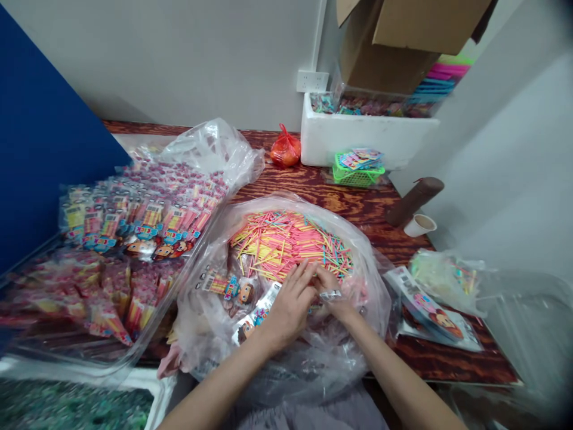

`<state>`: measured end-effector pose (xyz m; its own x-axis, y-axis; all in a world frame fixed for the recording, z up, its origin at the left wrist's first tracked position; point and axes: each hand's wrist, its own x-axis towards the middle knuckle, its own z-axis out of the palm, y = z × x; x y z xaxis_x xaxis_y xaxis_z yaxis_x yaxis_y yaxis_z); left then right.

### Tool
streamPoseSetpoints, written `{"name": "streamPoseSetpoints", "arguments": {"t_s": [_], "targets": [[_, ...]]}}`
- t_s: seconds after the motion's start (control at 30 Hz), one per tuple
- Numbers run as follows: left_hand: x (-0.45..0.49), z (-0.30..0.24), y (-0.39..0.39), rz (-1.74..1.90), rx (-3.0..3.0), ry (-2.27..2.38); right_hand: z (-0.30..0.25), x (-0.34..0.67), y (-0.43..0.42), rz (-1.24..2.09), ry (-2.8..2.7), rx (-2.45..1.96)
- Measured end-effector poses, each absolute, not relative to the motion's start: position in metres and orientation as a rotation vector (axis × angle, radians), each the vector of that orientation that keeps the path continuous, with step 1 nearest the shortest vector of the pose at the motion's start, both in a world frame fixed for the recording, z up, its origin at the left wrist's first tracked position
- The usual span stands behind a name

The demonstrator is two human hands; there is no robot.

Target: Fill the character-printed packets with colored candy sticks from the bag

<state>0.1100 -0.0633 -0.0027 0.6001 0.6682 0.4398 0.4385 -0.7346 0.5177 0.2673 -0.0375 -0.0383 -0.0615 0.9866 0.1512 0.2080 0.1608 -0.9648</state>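
Observation:
My left hand [293,301] and my right hand [331,288] meet over the near side of an open clear plastic bag [376,298]. Inside the bag is a large heap of thin candy-coloured sticks [286,242], pink, yellow and blue-green. The left fingers are pressed together, their tips close to the right hand. Partly hidden behind them, the right fingers are bent inward. A small shiny strip [330,294] shows at the right hand. What either hand pinches is hidden. Left of my hands lie a filled printed packet [226,286] and a silvery cartoon packet [257,316].
At left, a clear tub [147,334] holds many filled packets [147,227]. Behind stand a red bag [285,148], a green basket [358,174] and a white foam box [367,137]. To the right are a paper cup [419,225], a brown post [414,200] and flat packets [432,310].

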Motion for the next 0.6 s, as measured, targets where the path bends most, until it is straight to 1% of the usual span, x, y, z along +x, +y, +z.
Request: {"name": "streamPoseSetpoints", "arguments": {"t_s": [0.2, 0.43, 0.6], "targets": [[0.107, 0.001, -0.068, 0.951, 2.247, 0.835, -0.036, 0.268, -0.039, 0.963, -1.624, -1.181], [0.067, 0.013, -0.072, 1.141, 1.544, 1.287, -0.006, 0.266, -0.043, 0.951, -1.597, -1.244], [0.044, 0.013, -0.075, 1.234, 1.152, 1.368, 0.008, 0.256, -0.048, 1.004, -1.592, -1.174]]}}
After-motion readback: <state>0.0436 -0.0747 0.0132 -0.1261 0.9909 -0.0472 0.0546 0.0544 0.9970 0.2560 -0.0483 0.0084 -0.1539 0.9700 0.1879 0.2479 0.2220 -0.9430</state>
